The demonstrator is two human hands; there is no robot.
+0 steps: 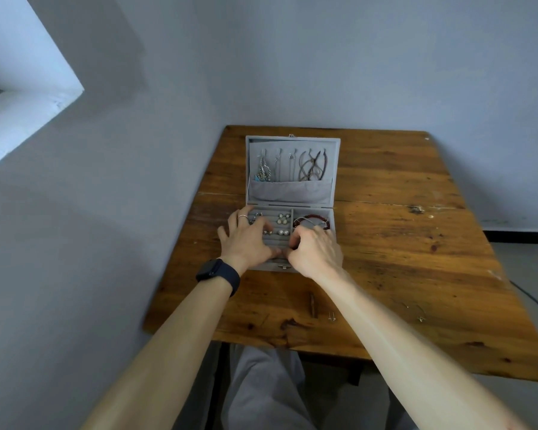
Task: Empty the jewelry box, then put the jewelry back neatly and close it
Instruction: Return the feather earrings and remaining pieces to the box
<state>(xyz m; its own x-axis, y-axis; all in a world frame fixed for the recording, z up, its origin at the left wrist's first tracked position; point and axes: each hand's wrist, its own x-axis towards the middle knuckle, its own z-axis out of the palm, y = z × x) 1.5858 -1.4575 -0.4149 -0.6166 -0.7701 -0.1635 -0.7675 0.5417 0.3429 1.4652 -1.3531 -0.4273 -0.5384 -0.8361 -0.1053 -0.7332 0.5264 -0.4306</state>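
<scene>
Left hand (246, 240): fingers straight and spread wide, lying flat across the left part of the slotted tray, palm down. Thin ring (242, 216) on one finger. Dark watch (218, 274) on the wrist.

Right hand (316, 249): fingers curled in tight, tips bunched together over the near rows of the tray, just beside the left thumb. Cannot tell whether anything is pinched between them; the knuckles hide it.

Jewelry box (266, 265): grey, open, sitting on the left half of the table (401, 259), nearer the far edge than the near one. Long axis runs left to right, parallel to the far edge. Metal clasp (282, 267) on the front wall faces the person. Lid (292, 190) swung open on the far side, its inner face turned toward the person.

Inside the lid: necklaces (312, 167) hang from a row of hooks, lower ends tucked into a fabric pocket; brown cords to the right, a silver chain to the left.

Base: pearl earrings (281, 220) seated in the slots between the two hands and the far wall. Right compartment holds a red bead bracelet (311, 218), partly covered by the right fingers.

Loose on the table: a pair of small studs (332, 316) near the near edge, beside the right forearm.
</scene>
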